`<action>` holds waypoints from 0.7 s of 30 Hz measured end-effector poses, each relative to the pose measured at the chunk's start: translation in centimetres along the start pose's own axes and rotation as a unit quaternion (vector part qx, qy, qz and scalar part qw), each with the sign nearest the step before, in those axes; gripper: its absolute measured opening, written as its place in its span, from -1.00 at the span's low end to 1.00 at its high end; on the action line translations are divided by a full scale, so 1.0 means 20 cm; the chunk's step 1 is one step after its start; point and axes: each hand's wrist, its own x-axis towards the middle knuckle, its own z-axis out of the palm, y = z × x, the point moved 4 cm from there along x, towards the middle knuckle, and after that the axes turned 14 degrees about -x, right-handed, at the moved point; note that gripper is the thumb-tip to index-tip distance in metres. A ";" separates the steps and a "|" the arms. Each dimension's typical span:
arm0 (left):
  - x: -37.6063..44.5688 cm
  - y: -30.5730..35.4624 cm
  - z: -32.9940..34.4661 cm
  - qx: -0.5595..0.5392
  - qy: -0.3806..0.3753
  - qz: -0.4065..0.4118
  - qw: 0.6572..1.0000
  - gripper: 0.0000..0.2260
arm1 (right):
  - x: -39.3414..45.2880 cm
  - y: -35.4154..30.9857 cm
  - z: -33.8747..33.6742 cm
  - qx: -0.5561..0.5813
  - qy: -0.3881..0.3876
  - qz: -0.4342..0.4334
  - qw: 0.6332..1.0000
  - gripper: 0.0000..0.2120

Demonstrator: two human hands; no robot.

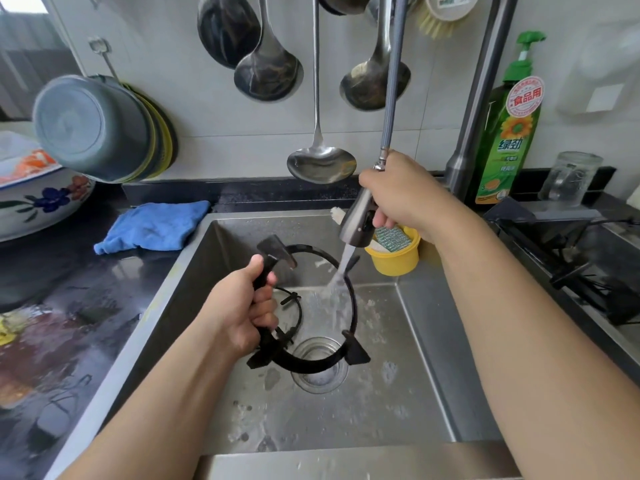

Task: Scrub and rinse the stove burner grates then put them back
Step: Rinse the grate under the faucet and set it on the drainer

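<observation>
A black round burner grate (352, 308) with pointed feet is held tilted over the steel sink (426, 358). My left hand (239, 311) grips its left rim. A smaller black ring (294, 306) shows behind the hand, inside the large one. My right hand (403, 197) holds the pull-out spray head (356, 225) on its hose. Water streams from the spray head onto the grate's right side. Foam flecks dot the sink floor around the drain (320, 372).
A yellow cup (398, 259) with a scrub sponge hangs in the sink's back right corner. A green dish soap bottle (509, 133) stands by the faucet column. The gas stove (571, 258) lies right. A blue cloth (156, 226) lies left on the wet counter. Ladles hang above.
</observation>
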 end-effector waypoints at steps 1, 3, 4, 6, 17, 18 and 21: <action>-0.01 -0.01 0.02 0.038 -0.017 0.001 0.999 -0.58 | 0.00 0.00 0.00 0.000 -0.004 -0.001 1.000 -0.88; -0.03 -0.04 0.05 0.132 -0.041 0.007 0.990 -0.56 | -0.01 -0.01 0.00 -0.001 -0.012 0.001 1.000 -0.87; -0.04 -0.06 0.06 0.195 -0.049 0.022 0.979 -0.54 | -0.02 -0.01 -0.01 0.002 -0.015 0.002 1.000 -0.85; -0.06 -0.06 0.07 0.365 -0.059 0.099 0.924 -0.57 | -0.03 -0.02 -0.01 0.013 -0.027 0.001 1.000 -0.83; -0.16 -0.20 0.15 0.825 -0.191 0.352 0.398 -0.79 | -0.07 0.00 -0.07 -0.017 -0.045 0.015 0.999 -0.80; -0.17 -0.20 0.17 0.832 -0.184 0.375 0.367 -0.78 | -0.07 0.01 -0.09 -0.026 -0.041 0.017 0.999 -0.80; -0.18 -0.21 0.18 0.856 -0.156 0.307 0.384 -0.79 | -0.08 0.03 -0.12 -0.046 -0.037 0.018 0.998 -0.81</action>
